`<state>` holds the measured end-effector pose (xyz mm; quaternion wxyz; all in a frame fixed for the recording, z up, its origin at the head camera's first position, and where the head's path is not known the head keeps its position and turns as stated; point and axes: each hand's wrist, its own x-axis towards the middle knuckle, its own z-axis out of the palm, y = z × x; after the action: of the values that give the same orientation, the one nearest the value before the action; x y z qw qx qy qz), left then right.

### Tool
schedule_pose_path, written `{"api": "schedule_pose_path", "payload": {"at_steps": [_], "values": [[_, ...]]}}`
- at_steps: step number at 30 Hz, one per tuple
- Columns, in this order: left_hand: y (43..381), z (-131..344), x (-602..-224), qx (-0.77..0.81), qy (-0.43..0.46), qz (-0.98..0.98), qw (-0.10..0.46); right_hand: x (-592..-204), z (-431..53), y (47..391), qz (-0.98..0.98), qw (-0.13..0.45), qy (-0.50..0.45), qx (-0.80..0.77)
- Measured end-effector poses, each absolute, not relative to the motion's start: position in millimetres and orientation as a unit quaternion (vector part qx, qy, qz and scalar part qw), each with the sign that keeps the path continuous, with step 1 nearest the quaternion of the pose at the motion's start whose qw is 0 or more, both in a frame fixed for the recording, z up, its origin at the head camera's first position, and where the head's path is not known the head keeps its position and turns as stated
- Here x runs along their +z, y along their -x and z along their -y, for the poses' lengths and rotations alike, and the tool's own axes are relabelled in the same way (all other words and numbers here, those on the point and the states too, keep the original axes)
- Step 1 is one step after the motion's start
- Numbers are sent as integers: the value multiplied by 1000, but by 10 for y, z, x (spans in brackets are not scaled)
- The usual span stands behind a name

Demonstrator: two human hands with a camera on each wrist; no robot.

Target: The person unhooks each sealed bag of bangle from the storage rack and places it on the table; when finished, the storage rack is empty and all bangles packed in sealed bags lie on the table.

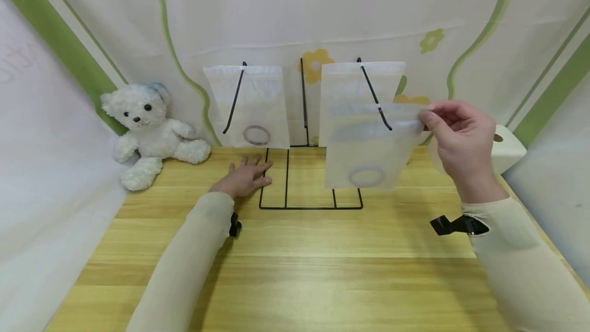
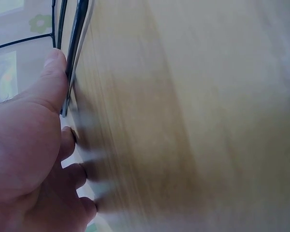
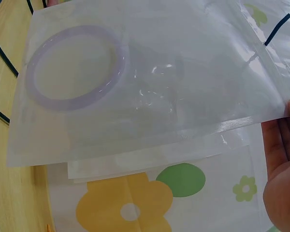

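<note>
My right hand (image 1: 465, 132) pinches the top right corner of a frosted zip bag (image 1: 359, 147), which shows a pale purple ring (image 3: 30, 72) inside. The bag's top edge is at the right arm of a black wire rack (image 1: 311, 208), near that arm's bent tip. Behind it, another frosted bag (image 1: 338, 86) hangs on the same arm. A further bag (image 1: 258, 96) with a pinkish ring (image 1: 256, 135) hangs from the left arm. With fingers spread, my left hand (image 1: 241, 178) rests on the table at the left side of the rack's base; its thumb (image 2: 53, 77) lies along the wire.
A white teddy bear (image 1: 154, 137) sits at the back left against the patterned curtain (image 1: 267, 14). At the right, a white paper roll (image 1: 509, 152) is partly hidden behind my right hand. The wooden table (image 1: 295, 270) stretches in front of the rack.
</note>
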<state>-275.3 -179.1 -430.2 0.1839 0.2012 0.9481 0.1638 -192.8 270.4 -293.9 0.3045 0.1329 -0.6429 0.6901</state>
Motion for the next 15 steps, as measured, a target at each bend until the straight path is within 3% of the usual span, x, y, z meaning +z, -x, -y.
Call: {"api": "schedule_pose_path", "payload": {"at_steps": [15], "values": [[2773, 1806, -4334, 170, -202, -946, 187, -2995, -2733, 1741, 625, 305, -143, 704]]}}
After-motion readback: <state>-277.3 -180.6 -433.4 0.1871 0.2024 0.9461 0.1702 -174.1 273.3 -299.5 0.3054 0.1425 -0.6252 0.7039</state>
